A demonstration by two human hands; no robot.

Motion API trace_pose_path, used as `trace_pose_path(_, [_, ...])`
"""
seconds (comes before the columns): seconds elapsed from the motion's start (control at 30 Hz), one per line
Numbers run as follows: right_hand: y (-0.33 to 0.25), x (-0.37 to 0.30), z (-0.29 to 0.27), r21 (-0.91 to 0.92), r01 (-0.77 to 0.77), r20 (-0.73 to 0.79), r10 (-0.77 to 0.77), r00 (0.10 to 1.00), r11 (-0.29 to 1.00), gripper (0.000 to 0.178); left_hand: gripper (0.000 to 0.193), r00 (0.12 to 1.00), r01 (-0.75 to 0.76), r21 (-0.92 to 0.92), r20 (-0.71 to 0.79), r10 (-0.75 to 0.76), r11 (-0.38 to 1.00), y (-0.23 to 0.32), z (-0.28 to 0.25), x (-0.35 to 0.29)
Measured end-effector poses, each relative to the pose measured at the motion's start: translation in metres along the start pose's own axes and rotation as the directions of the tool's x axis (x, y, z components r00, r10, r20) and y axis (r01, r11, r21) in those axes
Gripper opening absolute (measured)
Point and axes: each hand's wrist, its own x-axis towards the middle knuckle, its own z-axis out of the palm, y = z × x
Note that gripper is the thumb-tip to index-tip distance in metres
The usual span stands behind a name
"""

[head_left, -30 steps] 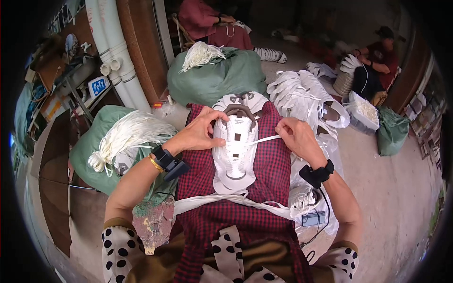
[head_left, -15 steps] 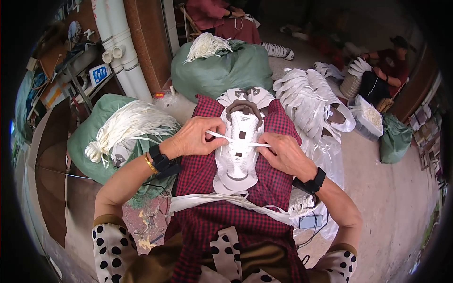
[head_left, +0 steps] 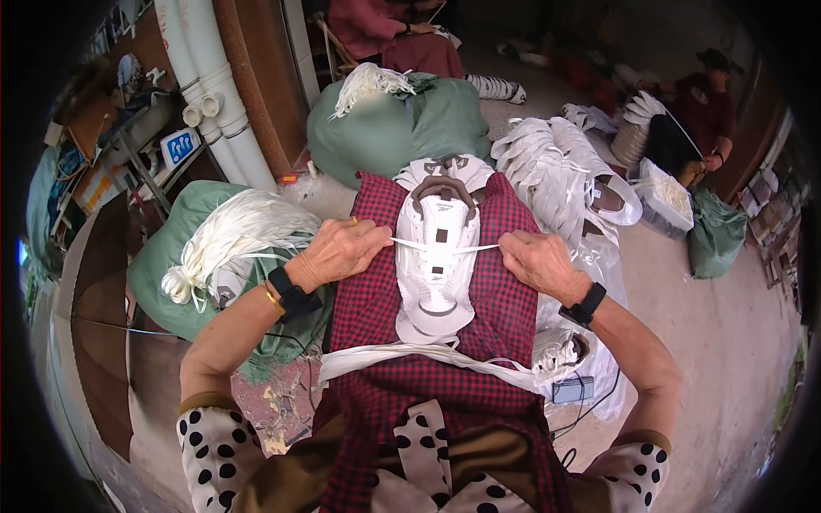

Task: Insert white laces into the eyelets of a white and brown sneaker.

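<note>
A white shoe upper (head_left: 434, 295) with a brown collar lies on the red-and-black checked cloth (head_left: 363, 299) over my lap, its toe toward me. Across its middle runs a white shoelace (head_left: 466, 250), pulled nearly straight. My left hand (head_left: 344, 250) pinches one end just left of the upper, and my right hand (head_left: 540, 263) pinches the other end to the right. More white uppers (head_left: 407, 173) show beyond the collar. Nearer to me, a bundle of white laces (head_left: 368, 361) lies across the cloth.
Green sacks (head_left: 410, 128) stand ahead and at left, topped with white laces (head_left: 248, 231). Stacked white uppers (head_left: 547, 162) sit at right, near a clear bin (head_left: 665, 205). Two people sit farther back. A grey device with a cable (head_left: 571, 391) lies by my right side.
Both hands have moved outward, away from the upper, drawing the lace out to either side. The person at far right has shifted an arm.
</note>
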Motion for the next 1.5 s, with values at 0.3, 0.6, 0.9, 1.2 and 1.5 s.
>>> trace_pose_path(0.3, [0.085, -0.082, -0.097, -0.267, -0.328, -0.026, 0.334, 0.942, 0.906, 0.009, 0.008, 0.910, 0.398, 0.085, -0.160, -0.381, 0.914, -0.057, -0.084, -0.052])
trace_pose_path(0.6, [0.125, -0.165, -0.214, -0.468, -0.559, -0.242, 0.508, 0.826, 0.685, 0.012, 0.017, 0.783, 0.608, 0.366, -0.425, -0.454, 0.705, -0.117, -0.235, -0.163])
trace_pose_path(0.9, [0.074, -0.192, -0.218, -0.287, -0.743, -0.887, 0.124, 0.444, 0.605, 0.021, 0.026, 0.743, 0.592, 0.692, -0.667, 0.053, 0.414, -0.061, -0.289, -0.172])
trace_pose_path(1.2, [-0.042, -0.029, -0.004, 0.883, -0.207, -0.184, 0.717, 0.673, 0.421, 0.011, 0.029, 0.368, 0.325, -0.718, -0.504, -0.781, 0.616, -0.002, -0.092, -0.047])
trace_pose_path(1.5, [-0.057, 0.017, 0.030, 0.734, -0.296, -0.136, 0.560, 0.817, 0.611, 0.005, 0.018, 0.698, 0.222, -0.953, 0.009, -0.716, 0.204, 0.053, 0.027, 0.021])
